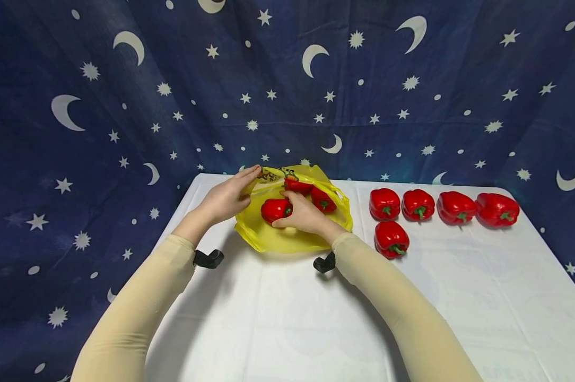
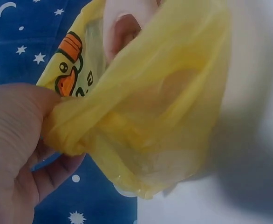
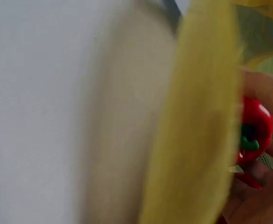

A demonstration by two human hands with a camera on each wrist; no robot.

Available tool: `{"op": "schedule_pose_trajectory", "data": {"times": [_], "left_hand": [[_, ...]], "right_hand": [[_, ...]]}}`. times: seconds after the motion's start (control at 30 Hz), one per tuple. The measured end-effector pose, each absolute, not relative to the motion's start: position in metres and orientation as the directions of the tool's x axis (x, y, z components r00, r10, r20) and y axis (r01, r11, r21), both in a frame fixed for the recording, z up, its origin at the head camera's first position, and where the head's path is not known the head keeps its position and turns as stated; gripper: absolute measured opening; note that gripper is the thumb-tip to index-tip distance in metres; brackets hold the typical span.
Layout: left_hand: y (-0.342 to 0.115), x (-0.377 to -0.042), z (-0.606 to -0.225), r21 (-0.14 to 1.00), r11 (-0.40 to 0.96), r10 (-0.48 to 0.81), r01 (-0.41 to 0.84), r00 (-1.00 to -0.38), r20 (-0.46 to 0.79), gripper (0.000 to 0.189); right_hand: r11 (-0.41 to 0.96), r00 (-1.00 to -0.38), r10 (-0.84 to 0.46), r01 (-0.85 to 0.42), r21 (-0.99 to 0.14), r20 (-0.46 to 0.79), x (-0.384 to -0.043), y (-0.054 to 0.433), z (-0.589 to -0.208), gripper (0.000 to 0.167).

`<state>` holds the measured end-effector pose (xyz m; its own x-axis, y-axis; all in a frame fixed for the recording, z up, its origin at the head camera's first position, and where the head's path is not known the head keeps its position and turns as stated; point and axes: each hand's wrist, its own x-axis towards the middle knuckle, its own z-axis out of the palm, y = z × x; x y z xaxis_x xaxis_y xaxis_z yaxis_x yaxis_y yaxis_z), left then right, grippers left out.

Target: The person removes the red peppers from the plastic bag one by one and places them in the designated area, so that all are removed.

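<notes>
A yellow plastic bag (image 1: pixel 287 244) lies with its mouth spread on the white table, near the back edge. My left hand (image 1: pixel 223 200) pinches the left side of its rim between thumb and fingers. Inside the mouth, my right hand (image 1: pixel 306 215) grips a red bell pepper (image 1: pixel 272 210) with a green stem. The right wrist view shows this pepper (image 3: pixel 260 123) against the palm, past a blurred flap of yellow plastic. Two more red bell peppers, one at the back (image 1: pixel 297 185) and one at the right (image 1: pixel 323 201), sit in the bag.
Right of the bag, a row of several red bell peppers (image 1: pixel 418 205) stands on the white table (image 1: pixel 278 329), with one more pepper (image 1: pixel 391 240) in front. A dark blue curtain (image 1: pixel 287 79) with moons and stars hangs behind the table.
</notes>
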<state>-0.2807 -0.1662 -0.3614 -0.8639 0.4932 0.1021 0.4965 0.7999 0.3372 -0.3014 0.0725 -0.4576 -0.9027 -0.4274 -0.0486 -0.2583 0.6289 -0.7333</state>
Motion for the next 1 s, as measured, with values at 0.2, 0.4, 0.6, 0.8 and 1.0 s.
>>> {"op": "schedule_pose_trajectory", "data": {"times": [0.2, 0.4, 0.6, 0.8, 1.0], "left_hand": [[-0.171, -0.283, -0.361, 0.376, 0.781, 0.504, 0.498, -0.859, 0.092, 0.072], [-0.177, -0.289, -0.36, 0.323, 0.779, 0.538, 0.537, -0.838, 0.095, 0.067], [-0.17, -0.295, -0.354, 0.24, 0.783, 0.577, 0.574, -0.814, 0.065, 0.074], [-0.163, -0.298, -0.35, 0.252, 0.827, 0.53, 0.503, -0.847, -0.047, 0.091], [-0.168, -0.299, -0.351, 0.368, 0.811, 0.52, 0.455, -0.848, -0.098, 0.092]], "right_hand": [[0.622, -0.885, -0.464, -0.292, -0.726, -0.042, -0.304, 0.068, -0.458, 0.095], [0.63, -0.887, -0.459, -0.285, -0.722, -0.05, -0.306, 0.066, -0.459, 0.09], [0.627, -0.886, -0.459, -0.276, -0.729, -0.059, -0.306, 0.068, -0.46, 0.089], [0.608, -0.876, -0.48, -0.29, -0.739, -0.051, -0.307, 0.071, -0.461, 0.088], [0.563, -0.845, -0.526, -0.26, -0.784, -0.098, -0.31, 0.076, -0.456, 0.087]]}}
